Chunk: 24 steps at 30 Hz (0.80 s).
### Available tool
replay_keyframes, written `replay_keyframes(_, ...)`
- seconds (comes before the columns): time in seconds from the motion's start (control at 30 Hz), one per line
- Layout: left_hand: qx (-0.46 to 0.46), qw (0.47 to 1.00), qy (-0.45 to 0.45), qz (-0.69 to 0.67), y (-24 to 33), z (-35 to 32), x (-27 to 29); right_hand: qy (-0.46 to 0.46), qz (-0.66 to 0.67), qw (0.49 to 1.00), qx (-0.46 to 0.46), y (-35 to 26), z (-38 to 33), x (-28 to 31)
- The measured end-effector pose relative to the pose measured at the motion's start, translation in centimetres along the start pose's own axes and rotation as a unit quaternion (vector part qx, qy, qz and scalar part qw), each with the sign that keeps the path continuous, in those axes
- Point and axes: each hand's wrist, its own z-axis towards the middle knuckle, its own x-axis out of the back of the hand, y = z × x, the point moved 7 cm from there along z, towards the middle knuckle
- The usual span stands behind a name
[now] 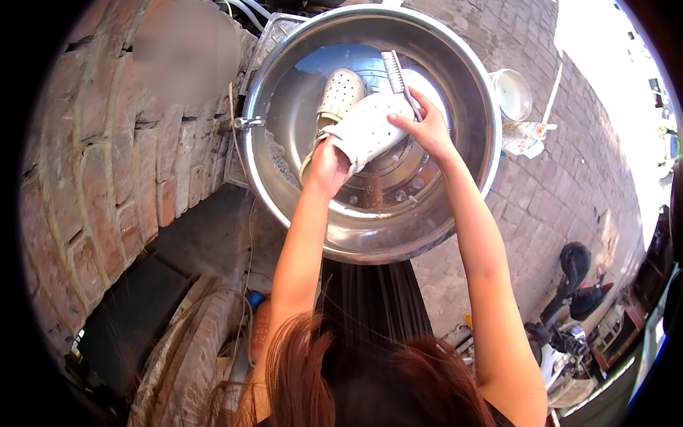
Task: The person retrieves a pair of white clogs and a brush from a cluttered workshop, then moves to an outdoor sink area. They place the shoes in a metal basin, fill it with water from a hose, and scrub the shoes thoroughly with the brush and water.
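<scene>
Long hair low in frame, both forearms reaching up over the big steel basin [455, 206]. Left hand [329, 167] has its fingers clamped on the heel of a white perforated clog [370, 128], held above the water. Right hand [427, 128] grips a scrubbing brush [395, 75] against it. Second clog [340, 96] lies in the basin beyond.

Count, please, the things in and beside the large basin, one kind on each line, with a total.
White perforated plastic clogs: 2, one in the left hand at, one lying in the basin
Grey scrubbing brush: 1, in the right hand at
Large round steel basin: 1
Small white bucket: 1
Total: 5
</scene>
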Motion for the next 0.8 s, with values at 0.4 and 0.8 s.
replay_keyframes(0.4,0.154,0.978,-0.060,0.125,2.1,-5.4,7.2,-0.141,-0.005,0.986,-0.087,-0.4,2.8,-3.0)
replay_keyframes(0.8,-0.012,0.984,0.111,-0.137,0.1,-12.3,16.9,-0.083,0.207,0.910,-0.351,15.3,-1.6,-21.2)
